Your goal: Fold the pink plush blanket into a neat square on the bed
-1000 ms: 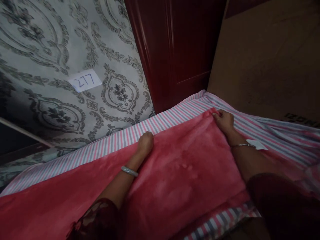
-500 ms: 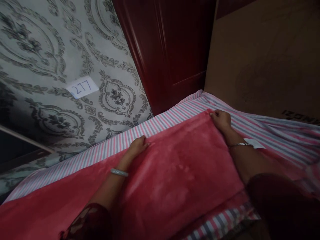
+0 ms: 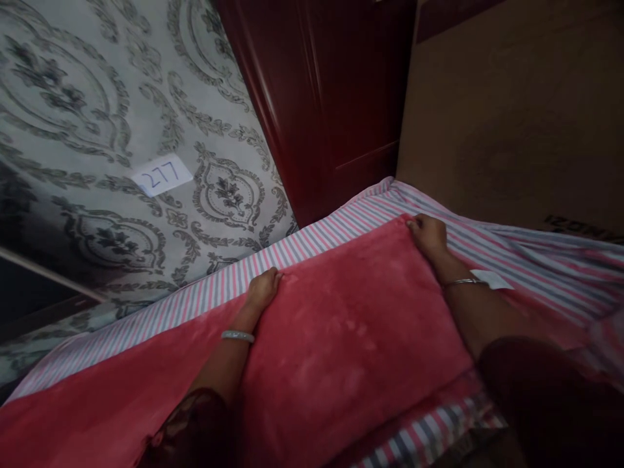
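A plush red blanket (image 3: pixel 351 325) lies spread and partly folded over a striped bedsheet (image 3: pixel 312 244) in pink, grey and white. My right hand (image 3: pixel 429 235) pinches the blanket's far right corner, with thumb and fingers closed on the edge. Farther left, my left hand (image 3: pixel 264 287) grips the same far edge, its fingers closed on the fabric. Between the two hands the blanket's edge runs fairly straight. A band sits on each wrist. My forearms cover parts of the blanket.
Patterned wallpaper (image 3: pixel 97 110) with a paper label (image 3: pixel 163 174) reading 277 rises at the left. Behind the sheet stand a dark red wooden panel (image 3: pixel 322 110) and a large cardboard box (image 3: pixel 497 130). A small white piece (image 3: pixel 493 279) lies beside my right wrist.
My left hand has shifted slightly left along the blanket's edge, and the fabric between my hands looks smoother. My right hand stays at the corner, nearly still.
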The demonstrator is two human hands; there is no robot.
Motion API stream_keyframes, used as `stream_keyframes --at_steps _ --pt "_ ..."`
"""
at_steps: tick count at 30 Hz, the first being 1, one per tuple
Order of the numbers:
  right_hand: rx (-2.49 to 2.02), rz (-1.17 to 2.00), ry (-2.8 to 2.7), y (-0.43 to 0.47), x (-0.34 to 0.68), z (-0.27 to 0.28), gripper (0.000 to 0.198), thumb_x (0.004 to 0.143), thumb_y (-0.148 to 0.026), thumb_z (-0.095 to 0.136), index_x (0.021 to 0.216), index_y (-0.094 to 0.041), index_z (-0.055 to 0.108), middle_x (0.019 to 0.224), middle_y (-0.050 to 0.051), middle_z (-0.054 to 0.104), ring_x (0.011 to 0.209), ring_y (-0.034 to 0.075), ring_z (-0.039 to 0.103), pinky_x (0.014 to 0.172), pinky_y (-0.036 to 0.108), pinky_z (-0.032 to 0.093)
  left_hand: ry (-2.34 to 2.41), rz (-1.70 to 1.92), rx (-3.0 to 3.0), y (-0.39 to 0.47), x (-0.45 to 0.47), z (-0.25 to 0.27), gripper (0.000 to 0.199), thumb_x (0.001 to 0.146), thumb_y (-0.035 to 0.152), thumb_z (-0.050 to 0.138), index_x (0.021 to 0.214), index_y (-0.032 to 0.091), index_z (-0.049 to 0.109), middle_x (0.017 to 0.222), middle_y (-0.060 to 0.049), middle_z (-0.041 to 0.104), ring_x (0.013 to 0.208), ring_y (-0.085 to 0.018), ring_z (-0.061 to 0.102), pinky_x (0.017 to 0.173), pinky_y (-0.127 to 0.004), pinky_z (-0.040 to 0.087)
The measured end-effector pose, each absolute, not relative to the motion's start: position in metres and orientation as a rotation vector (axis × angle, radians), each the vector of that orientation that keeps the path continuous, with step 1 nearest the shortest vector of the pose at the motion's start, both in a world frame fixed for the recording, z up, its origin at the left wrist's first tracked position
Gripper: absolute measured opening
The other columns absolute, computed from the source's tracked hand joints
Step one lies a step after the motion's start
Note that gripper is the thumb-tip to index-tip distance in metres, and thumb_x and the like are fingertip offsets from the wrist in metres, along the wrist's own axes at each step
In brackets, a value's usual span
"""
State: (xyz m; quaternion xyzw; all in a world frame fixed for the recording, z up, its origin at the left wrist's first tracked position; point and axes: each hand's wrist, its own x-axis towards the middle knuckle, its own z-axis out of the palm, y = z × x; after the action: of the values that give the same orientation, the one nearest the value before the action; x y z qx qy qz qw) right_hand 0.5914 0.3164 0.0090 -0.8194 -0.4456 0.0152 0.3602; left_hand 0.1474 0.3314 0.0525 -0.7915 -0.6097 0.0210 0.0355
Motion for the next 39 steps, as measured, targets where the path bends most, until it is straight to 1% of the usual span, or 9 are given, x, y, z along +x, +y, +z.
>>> stream_keyframes --at_steps 4,8,16,20,24,28,31,36,39 --pt "-2.148 0.044 -1.188 0.316 0.589 0.014 0.032 0.099 -0.026 0.048 0.117 -0.015 0.072 0.113 0.014 0.075 0.102 0.025 0.067 0.078 0.029 0.046 -1.900 0.005 -2.414 0.333 0.146 0.052 0.038 0.107 0.040 0.029 0.111 0.020 0.061 0.114 -0.013 0.074 0.109 -0.028 0.070 0.084 -0.033 0.047" --pt "-2.194 0.055 -1.232 0.314 0.583 0.020 0.030 0.100 -0.026 0.050 0.120 -0.018 0.071 0.116 0.012 0.075 0.108 0.025 0.067 0.083 0.028 0.046 -1.912 0.017 -2.422 0.339 0.145 0.051 0.038 0.106 0.041 0.029 0.110 0.020 0.061 0.112 -0.012 0.075 0.105 -0.028 0.071 0.081 -0.034 0.047" --pt "-2.321 0.116 -1.267 0.298 0.571 0.036 0.034 0.100 -0.029 0.052 0.128 -0.016 0.066 0.130 0.016 0.069 0.118 0.026 0.064 0.093 0.030 0.046 -1.842 0.077 -2.414 0.339 0.148 0.058 0.040 0.105 0.041 0.025 0.110 0.021 0.059 0.112 -0.014 0.075 0.103 -0.030 0.072 0.078 -0.035 0.049" --pt "-2.392 0.196 -1.264 0.266 0.583 0.041 0.036 0.096 -0.031 0.061 0.130 -0.021 0.067 0.133 0.012 0.068 0.121 0.025 0.063 0.094 0.027 0.046 -1.796 0.099 -2.435 0.342 0.151 0.060 0.042 0.105 0.041 0.024 0.110 0.020 0.060 0.108 -0.015 0.076 0.098 -0.031 0.073 0.076 -0.037 0.050" --pt "-2.473 0.214 -1.229 0.212 0.600 0.046 0.039 0.096 -0.032 0.060 0.132 -0.022 0.068 0.136 0.012 0.067 0.124 0.025 0.062 0.094 0.028 0.046 -1.729 0.136 -2.520 0.349 0.148 0.064 0.042 0.103 0.042 0.026 0.112 0.019 0.059 0.108 -0.017 0.076 0.099 -0.033 0.073 0.080 -0.040 0.051" --pt "-2.520 0.234 -1.223 0.165 0.610 0.050 0.037 0.098 -0.038 0.055 0.122 -0.017 0.074 0.124 0.015 0.073 0.111 0.026 0.068 0.087 0.028 0.048 -1.701 0.095 -2.667 0.355 0.134 0.071 0.044 0.100 0.043 0.027 0.113 0.018 0.061 0.114 -0.016 0.075 0.107 -0.031 0.071 0.088 -0.038 0.051" --pt "-2.504 0.237 -1.263 0.142 0.611 0.049 0.041 0.100 -0.043 0.051 0.118 -0.015 0.075 0.119 0.014 0.075 0.103 0.023 0.070 0.082 0.025 0.048 -1.693 -0.027 -2.702 0.354 0.118 0.072 0.046 0.098 0.042 0.026 0.108 0.019 0.065 0.112 -0.015 0.076 0.108 -0.030 0.070 0.089 -0.038 0.052" --pt "-2.539 0.161 -1.232 0.121 0.608 0.043 0.038 0.097 -0.033 0.054 0.124 -0.014 0.071 0.127 0.016 0.071 0.113 0.024 0.067 0.084 0.025 0.046 -1.638 0.003 -2.635 0.342 0.093 0.069 0.047 0.093 0.046 0.029 0.091 0.019 0.067 0.105 -0.018 0.075 0.104 -0.032 0.070 0.090 -0.040 0.053" --pt "-2.609 0.116 -1.151 0.112 0.609 0.040 0.039 0.098 -0.033 0.049 0.124 -0.013 0.070 0.125 0.018 0.071 0.115 0.027 0.066 0.086 0.029 0.047 -1.684 -0.019 -2.620 0.335 0.082 0.074 0.047 0.093 0.042 0.026 0.092 0.019 0.067 0.106 -0.018 0.076 0.105 -0.031 0.069 0.093 -0.040 0.052"
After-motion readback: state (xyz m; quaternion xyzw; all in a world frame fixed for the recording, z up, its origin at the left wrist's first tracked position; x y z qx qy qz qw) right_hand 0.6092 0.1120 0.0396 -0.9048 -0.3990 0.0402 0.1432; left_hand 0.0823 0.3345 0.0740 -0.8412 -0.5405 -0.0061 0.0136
